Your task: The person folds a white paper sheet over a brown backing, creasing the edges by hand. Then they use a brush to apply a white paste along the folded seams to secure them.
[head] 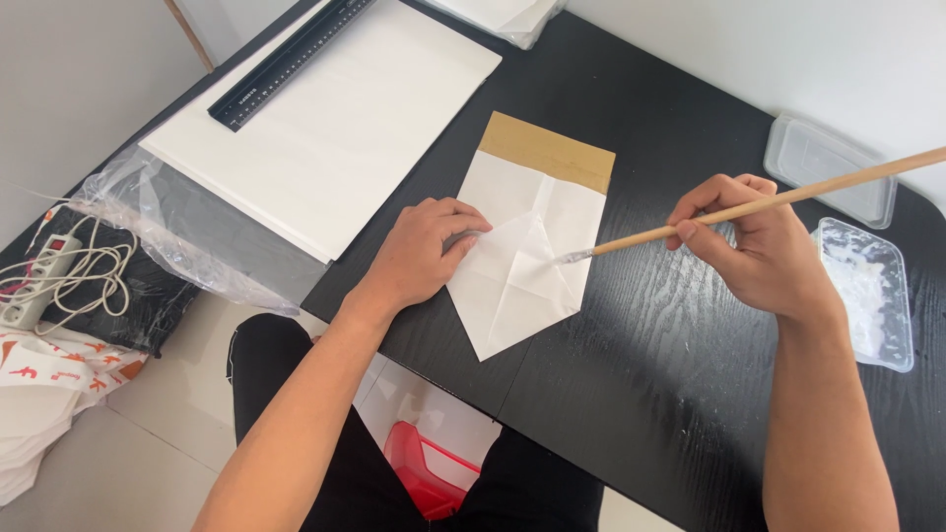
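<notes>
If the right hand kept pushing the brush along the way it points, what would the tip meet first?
The right hand aims the brush left and slightly down. Its tip already seems to touch the folded white paper bag; further on, probably the left hand fingers pressing the flap.

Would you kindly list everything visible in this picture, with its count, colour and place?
folded paper bag: one, white with a brown band, table centre, under the left hand
brush: one, wooden handle, tip on the bag's fold
paper sheets: one stack, white, upper left of the table
ruler: one, black, on the sheets
plastic trays: two, clear, right edge of the table
plastic film: one, clear, left edge of the table
power strip: one, white, lower left
table: one, black
red object: one, on the floor below the table
left hand: pressing the bag flat
right hand: fingers gripping the brush
</notes>
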